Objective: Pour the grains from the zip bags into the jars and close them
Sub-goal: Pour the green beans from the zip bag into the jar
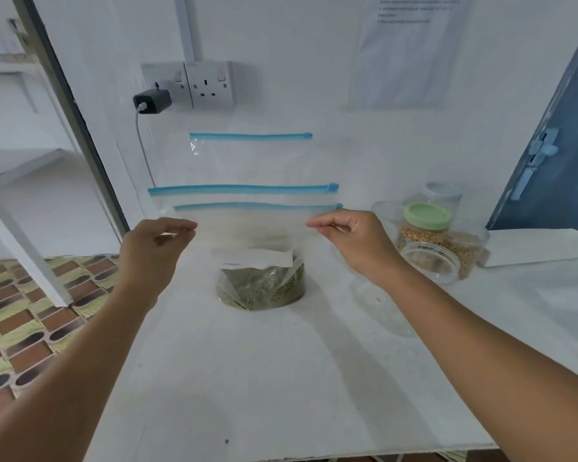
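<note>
From the head view, my left hand [162,236] and my right hand [342,233] are well apart, each pinching an upper corner of the zip bag [254,228] just below its blue zipper strip, so the bag hangs upright between them with its bottom, heavy with green grains [264,286], resting on the white table [281,378]. The zipper looks drawn across to its slider at my right fingers, though I cannot tell for certain whether the mouth is sealed. My worry is the thin film: if one pinch slips, that corner drops, the bag folds over, and if the seal is open the grains scatter across the table. Pulling the corners apart too sharply could also jerk the load sideways. Two more bags stand behind this one against the wall [297,78], and their strips could snag mine when I lift. To my right, near the wall, sit a jar with a green lid [426,225], a clear lidded jar [442,196] behind it, an open clear jar [431,261] in front and a loose heap of brownish grain [464,248] just beside; a wide swing of my right elbow would knock them. The table's left edge falls away to the patterned floor [30,311], close to my left forearm, so spills there are lost. The near stretch of table, between my arms, gives the open room for moving.
</note>
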